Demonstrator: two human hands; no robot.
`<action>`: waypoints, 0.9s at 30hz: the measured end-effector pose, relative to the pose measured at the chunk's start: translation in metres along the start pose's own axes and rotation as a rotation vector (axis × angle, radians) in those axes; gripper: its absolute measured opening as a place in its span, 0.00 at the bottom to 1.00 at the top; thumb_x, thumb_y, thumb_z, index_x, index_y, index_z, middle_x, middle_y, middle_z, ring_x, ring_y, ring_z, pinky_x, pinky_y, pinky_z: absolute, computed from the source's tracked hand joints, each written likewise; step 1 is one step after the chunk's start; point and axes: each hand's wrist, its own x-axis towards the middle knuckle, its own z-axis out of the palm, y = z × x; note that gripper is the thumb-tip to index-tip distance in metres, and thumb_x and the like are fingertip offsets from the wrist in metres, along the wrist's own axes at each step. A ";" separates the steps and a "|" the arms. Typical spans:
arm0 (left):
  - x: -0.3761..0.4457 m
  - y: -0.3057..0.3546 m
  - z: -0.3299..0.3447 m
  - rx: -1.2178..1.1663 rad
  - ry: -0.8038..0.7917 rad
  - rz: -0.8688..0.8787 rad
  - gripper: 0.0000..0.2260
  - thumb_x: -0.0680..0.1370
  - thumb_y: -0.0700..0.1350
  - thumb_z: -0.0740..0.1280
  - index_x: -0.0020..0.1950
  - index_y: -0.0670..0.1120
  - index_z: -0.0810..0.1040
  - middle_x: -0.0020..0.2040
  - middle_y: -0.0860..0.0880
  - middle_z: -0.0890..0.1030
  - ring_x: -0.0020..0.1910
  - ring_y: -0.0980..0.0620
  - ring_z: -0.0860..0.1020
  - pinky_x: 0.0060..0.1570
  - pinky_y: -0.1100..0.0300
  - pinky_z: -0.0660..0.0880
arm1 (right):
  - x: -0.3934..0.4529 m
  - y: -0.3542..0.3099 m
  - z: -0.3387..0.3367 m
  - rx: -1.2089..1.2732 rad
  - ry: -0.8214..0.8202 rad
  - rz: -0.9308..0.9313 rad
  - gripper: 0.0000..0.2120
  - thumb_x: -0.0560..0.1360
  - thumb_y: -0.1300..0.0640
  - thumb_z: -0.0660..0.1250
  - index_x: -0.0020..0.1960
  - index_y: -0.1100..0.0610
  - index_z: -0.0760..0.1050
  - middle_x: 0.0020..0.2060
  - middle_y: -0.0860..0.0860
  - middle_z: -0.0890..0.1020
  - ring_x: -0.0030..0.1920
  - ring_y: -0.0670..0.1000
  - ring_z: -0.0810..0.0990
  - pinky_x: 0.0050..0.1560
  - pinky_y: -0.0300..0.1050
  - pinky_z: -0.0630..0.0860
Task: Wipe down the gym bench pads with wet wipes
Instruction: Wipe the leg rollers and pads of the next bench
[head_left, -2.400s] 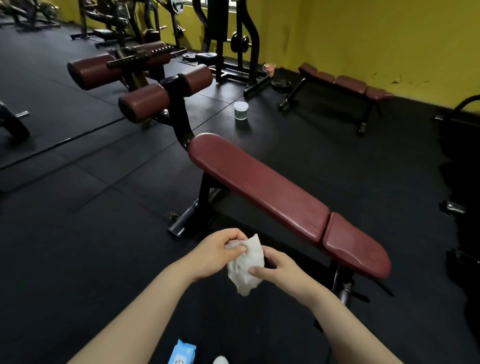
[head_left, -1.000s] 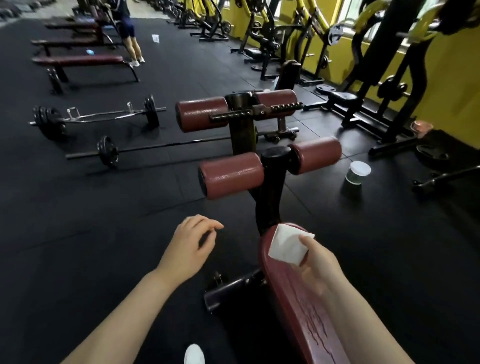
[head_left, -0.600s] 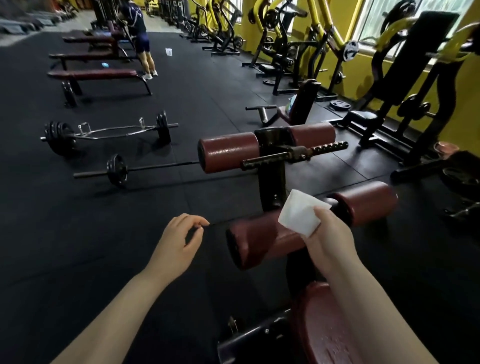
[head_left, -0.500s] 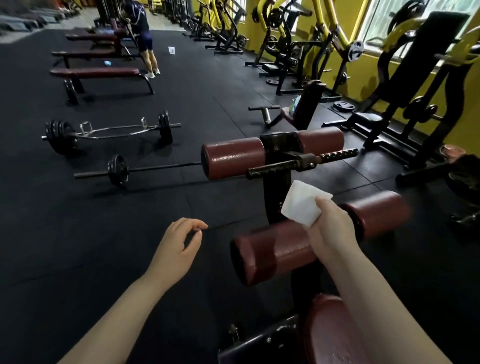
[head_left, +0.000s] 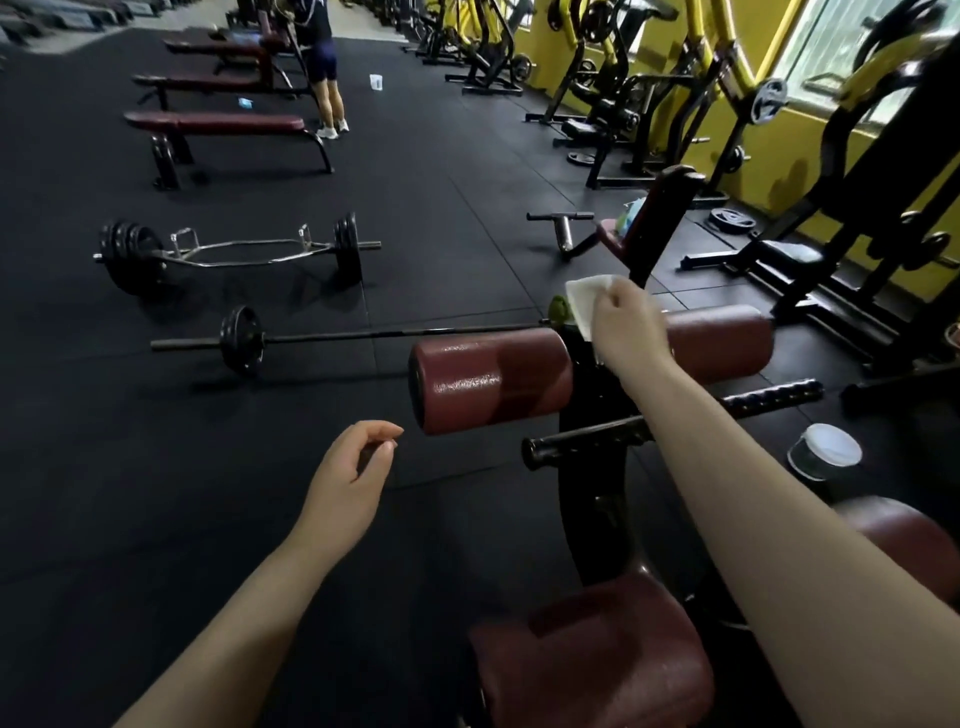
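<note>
Right hand (head_left: 626, 327) pinched shut on a folded white wet wipe (head_left: 584, 301), raised just above the black steel upright post (head_left: 592, 467) between the two upper maroon vinyl roller pads. Left hand (head_left: 348, 483) empty, fingers loosely curled and apart, hanging over the black rubber floor (head_left: 156, 441) well left of the post. Left upper roller pad (head_left: 488, 387) close beside the post, its curved face glossy in a streak; right upper roller pad (head_left: 722, 343) partly hidden behind the right wrist. Lower maroon roller pad (head_left: 592, 654) nearest the camera, below the post.

Likely step: bringing the wipe down onto an upper roller. Best done with the wipe spread flat under the palm rather than bunched at the fingertips, pressed firmly, swept end to end, then wrapped round the curve to reach the underside. Worth steadying the roller's free end with the idle left hand, in case of spinning.
</note>
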 end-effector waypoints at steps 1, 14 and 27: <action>0.011 -0.002 0.000 -0.015 0.006 -0.011 0.11 0.82 0.45 0.62 0.54 0.62 0.77 0.53 0.61 0.79 0.54 0.65 0.76 0.50 0.68 0.69 | 0.010 -0.001 0.012 -0.227 -0.068 -0.115 0.11 0.73 0.62 0.55 0.46 0.63 0.75 0.39 0.54 0.79 0.42 0.57 0.78 0.42 0.46 0.71; 0.193 -0.060 -0.024 -0.085 -0.276 -0.055 0.09 0.81 0.47 0.61 0.53 0.62 0.77 0.53 0.64 0.79 0.53 0.68 0.76 0.50 0.66 0.70 | -0.018 -0.044 0.158 -1.004 -0.404 -0.338 0.15 0.82 0.57 0.53 0.64 0.60 0.72 0.62 0.58 0.74 0.62 0.59 0.73 0.62 0.51 0.70; 0.255 -0.086 -0.014 -0.098 -0.607 0.031 0.11 0.82 0.45 0.62 0.51 0.62 0.77 0.50 0.63 0.79 0.52 0.65 0.77 0.48 0.68 0.69 | 0.046 0.022 0.072 -0.735 -0.433 0.003 0.19 0.79 0.65 0.58 0.69 0.56 0.73 0.66 0.54 0.76 0.67 0.53 0.73 0.68 0.38 0.63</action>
